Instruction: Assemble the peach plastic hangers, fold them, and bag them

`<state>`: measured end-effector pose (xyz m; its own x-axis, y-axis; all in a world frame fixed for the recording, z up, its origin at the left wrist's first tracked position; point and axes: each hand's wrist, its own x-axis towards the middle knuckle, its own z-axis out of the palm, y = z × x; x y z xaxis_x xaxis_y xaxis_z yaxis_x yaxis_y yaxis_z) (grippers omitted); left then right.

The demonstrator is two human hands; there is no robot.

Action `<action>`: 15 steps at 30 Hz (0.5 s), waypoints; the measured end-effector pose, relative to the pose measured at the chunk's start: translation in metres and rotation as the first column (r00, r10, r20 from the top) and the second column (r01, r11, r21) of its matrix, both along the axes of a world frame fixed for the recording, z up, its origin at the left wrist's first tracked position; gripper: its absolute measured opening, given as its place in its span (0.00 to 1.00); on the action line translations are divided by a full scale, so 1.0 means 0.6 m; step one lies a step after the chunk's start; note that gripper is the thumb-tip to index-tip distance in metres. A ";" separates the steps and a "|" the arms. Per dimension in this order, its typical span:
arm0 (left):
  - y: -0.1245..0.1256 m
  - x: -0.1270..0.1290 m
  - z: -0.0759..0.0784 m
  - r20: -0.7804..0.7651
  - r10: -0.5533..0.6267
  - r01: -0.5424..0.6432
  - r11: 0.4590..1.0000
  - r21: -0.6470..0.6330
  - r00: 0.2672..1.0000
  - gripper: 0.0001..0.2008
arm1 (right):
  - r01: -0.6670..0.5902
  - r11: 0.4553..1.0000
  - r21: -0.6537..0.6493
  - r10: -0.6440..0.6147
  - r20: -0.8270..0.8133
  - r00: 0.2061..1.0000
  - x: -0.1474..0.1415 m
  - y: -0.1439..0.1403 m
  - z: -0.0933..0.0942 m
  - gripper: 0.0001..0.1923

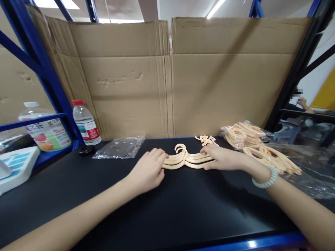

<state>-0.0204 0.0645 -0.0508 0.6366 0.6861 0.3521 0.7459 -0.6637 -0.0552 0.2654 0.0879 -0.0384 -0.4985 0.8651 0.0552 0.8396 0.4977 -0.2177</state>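
- Head view: two big sheets of brown cardboard [167, 76] stand upright as a wall along the back of the worktop, meeting at a seam near the middle.
- Black worktop [162, 209] runs across the picture, with a blue edge at the front and blue shelf posts [39, 59] on the left.
- Both bare forearms reach in from the bottom corners; the right wrist wears a pale bead bracelet [265, 179].
- At the right, clear bags hold heaps of small beige hangers [259, 144], which lie near the right forearm.
- Left hand [149, 170] rests palm down on the worktop, fingers curled onto the left end of the hanger stack.
- Right hand [222, 157] lies over the right end of the same stack, fingers closed on it.
- Stack of beige hangers [187, 159] lies flat on the worktop's middle, between the two hands, hooks pointing away toward the cardboard.
- An empty clear plastic bag [120, 147] lies behind the left hand, apart from it.
- Water bottle with a red cap [86, 123] stands at the back left; a larger labelled bottle [44, 130] stands on the shelf beside it.
- A few loose beige pieces [206, 140] lie just behind the right hand.
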 end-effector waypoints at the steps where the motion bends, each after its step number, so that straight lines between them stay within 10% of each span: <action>1: -0.010 0.009 -0.007 0.042 -0.006 0.007 1.000 -0.029 0.999 0.17 | 0.002 1.000 0.010 -0.002 0.000 1.000 -0.008 -0.008 -0.006 0.28; 7: -0.036 0.034 -0.055 0.165 -0.012 0.047 0.977 -0.209 0.986 0.31 | -0.033 0.999 0.030 0.032 0.019 0.999 -0.057 -0.037 -0.050 0.31; 15: -0.023 0.029 -0.037 -0.104 0.093 -0.121 0.944 -0.308 0.990 0.39 | -0.037 0.990 0.135 0.026 0.084 0.996 -0.063 -0.018 -0.071 0.28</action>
